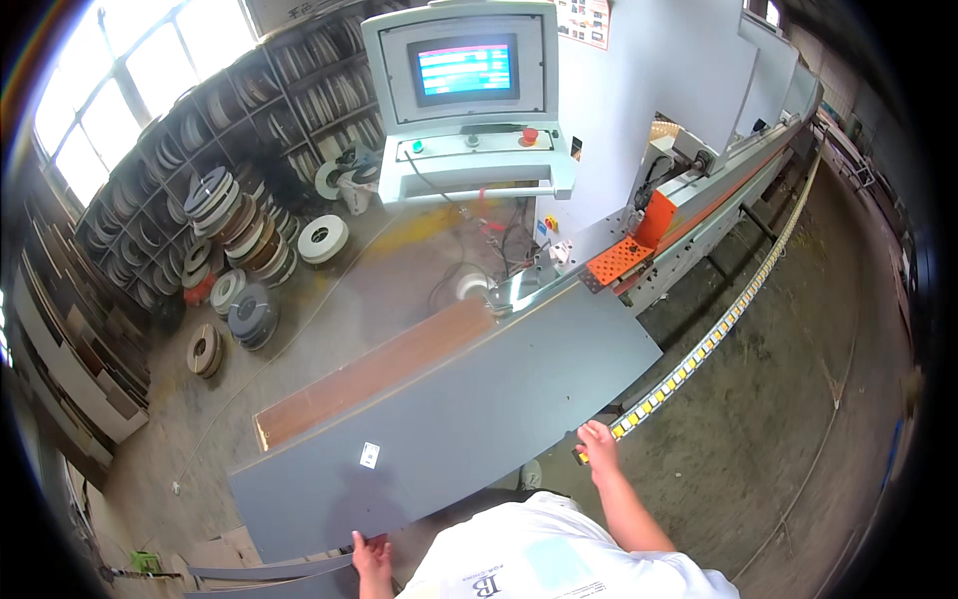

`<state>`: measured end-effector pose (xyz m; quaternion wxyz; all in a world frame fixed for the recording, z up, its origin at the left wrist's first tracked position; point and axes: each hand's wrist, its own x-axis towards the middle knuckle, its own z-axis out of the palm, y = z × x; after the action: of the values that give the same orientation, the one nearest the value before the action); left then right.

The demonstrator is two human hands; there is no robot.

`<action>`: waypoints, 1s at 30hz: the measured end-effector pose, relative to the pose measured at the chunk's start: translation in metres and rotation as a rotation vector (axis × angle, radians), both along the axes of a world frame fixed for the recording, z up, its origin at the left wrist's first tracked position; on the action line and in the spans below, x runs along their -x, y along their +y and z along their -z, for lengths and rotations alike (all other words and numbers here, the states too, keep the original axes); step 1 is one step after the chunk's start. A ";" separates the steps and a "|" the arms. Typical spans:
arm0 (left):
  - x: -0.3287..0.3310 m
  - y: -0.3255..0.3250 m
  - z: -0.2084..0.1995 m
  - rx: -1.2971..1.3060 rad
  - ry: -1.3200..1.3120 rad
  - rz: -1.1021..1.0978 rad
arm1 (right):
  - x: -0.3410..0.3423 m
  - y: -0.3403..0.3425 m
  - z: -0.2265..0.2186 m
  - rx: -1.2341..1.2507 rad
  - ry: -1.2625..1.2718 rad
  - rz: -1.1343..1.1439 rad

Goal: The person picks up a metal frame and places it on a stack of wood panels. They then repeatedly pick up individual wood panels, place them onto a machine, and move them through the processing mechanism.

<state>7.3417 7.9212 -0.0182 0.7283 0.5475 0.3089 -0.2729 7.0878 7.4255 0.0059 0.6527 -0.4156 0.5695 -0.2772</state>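
A long grey panel [439, 419] with a small white label [370, 455] lies slantwise in front of me, its far right end on the machine's bed. At the panel's near left edge, my left hand [372, 562] grips the rim, its fingertips at the edge and part of the fingers hidden. My right hand [599, 449] is closed round the near end of a long rail with yellow and white rollers [689, 367], close beside the panel's near edge. The rail's dark tip shows just left of that hand.
A control console [464, 120] with a lit screen and a red button [529, 135] stands ahead. An orange perforated bracket [621, 262] sits on the machine bed. A brown board [374, 374] borders the panel. Edging rolls [252, 317] lie at left, before full racks. A cable [274, 364] crosses the floor.
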 end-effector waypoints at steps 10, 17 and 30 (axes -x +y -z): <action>-0.019 -0.014 0.010 -0.073 -0.039 -0.059 | -0.008 -0.008 -0.022 -0.152 -0.497 0.100; -0.013 -0.048 0.014 -0.104 -0.023 -0.025 | 0.007 -0.042 -0.011 -0.169 -0.653 0.132; 0.016 -0.151 -0.005 -0.112 0.109 0.049 | 0.042 -0.132 -0.008 -0.099 -0.607 0.182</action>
<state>7.3257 7.7703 -0.0135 0.6718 0.5790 0.3493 -0.3025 7.0460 7.2936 0.0141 0.7849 -0.2287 0.3964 -0.4177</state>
